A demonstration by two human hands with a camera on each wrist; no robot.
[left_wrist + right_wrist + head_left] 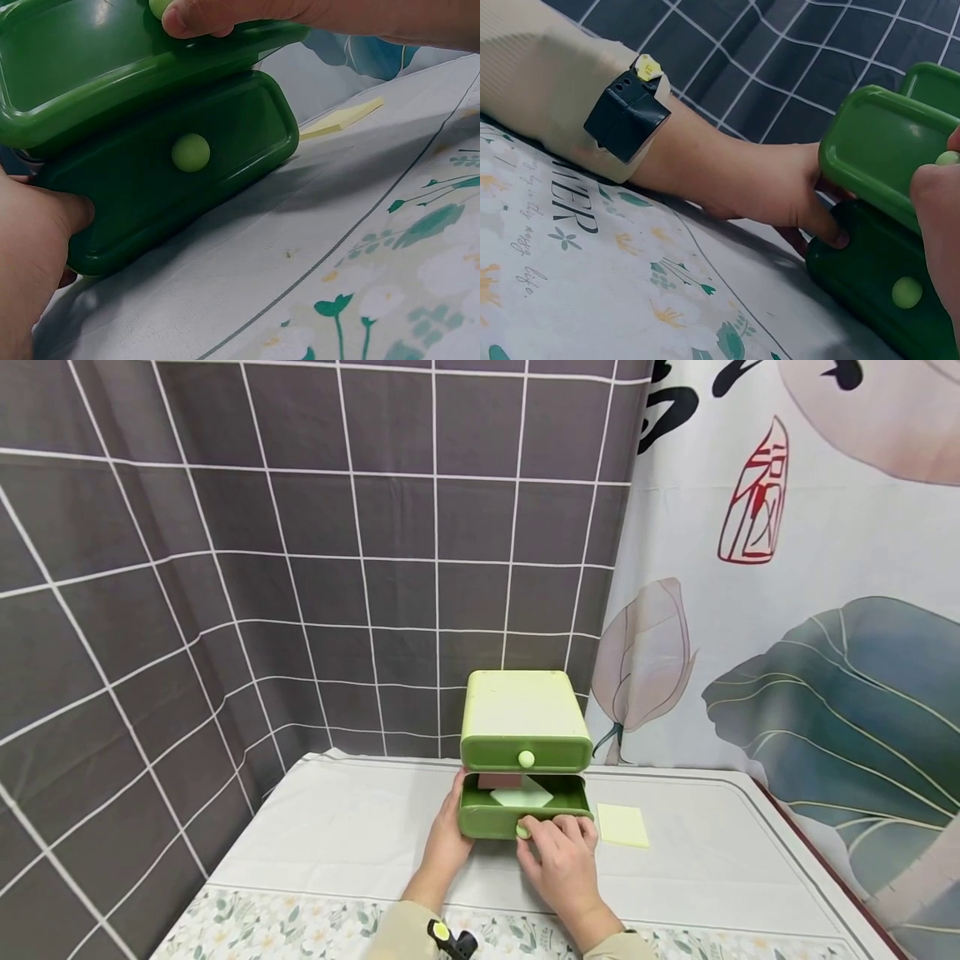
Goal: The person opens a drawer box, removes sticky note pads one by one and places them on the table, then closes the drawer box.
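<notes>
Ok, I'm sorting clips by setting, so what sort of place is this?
Probably a staged tabletop corner indoors, perhaps for filming: a grey checked cloth and a white printed cloth hang behind, and a flowered tablecloth lies under the green drawer box.

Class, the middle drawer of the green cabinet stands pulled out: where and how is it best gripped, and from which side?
The middle drawer is probably best pinched by its round knob, coming from the front: the knob juts from a smooth face, so a pinch has something to close on. The right hand pinches it there, while the left hand grips the cabinet at its left side.
</notes>
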